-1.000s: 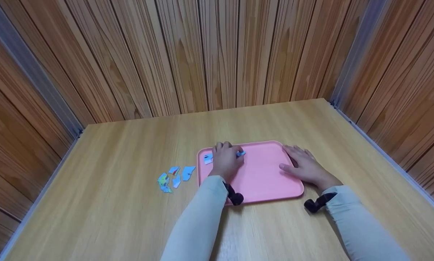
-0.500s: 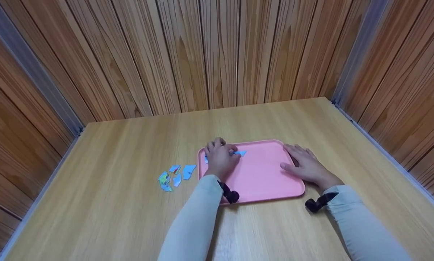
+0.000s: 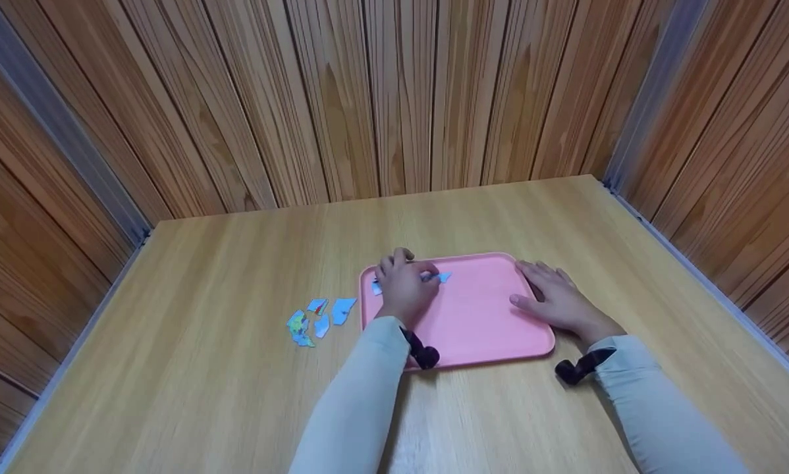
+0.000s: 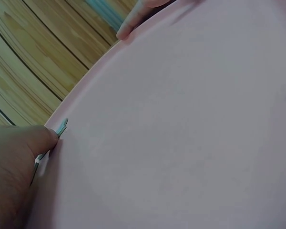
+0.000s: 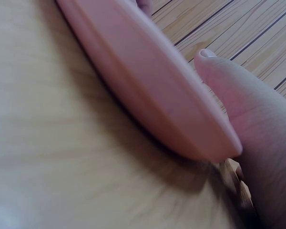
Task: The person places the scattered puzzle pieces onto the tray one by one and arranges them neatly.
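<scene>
My left hand [image 3: 404, 289] is over the upper left part of a pink tray [image 3: 480, 322]. Between its thumb and index finger it pinches a light blue puzzle piece [image 3: 444, 277], mostly covered by the fingers. In the left wrist view the thumb presses on that piece [image 4: 63, 126] beside the tray's rim. Another blue piece [image 3: 377, 288] shows partly from under the left hand. My right hand [image 3: 559, 303] rests along the tray's right edge, its thumb over the rim and its fingers stretched along the outside.
Several loose puzzle pieces lie on the wooden table left of the tray, among them a plain blue one [image 3: 343, 311] and a yellow-green one [image 3: 298, 324]. Wood-panelled walls [image 3: 394, 99] enclose the table [image 3: 203, 368] at the back and sides.
My left hand has shifted slightly left and then a little back to the right, now covering more of the left piece. The pinched piece has moved slightly right. My right hand stays put.
</scene>
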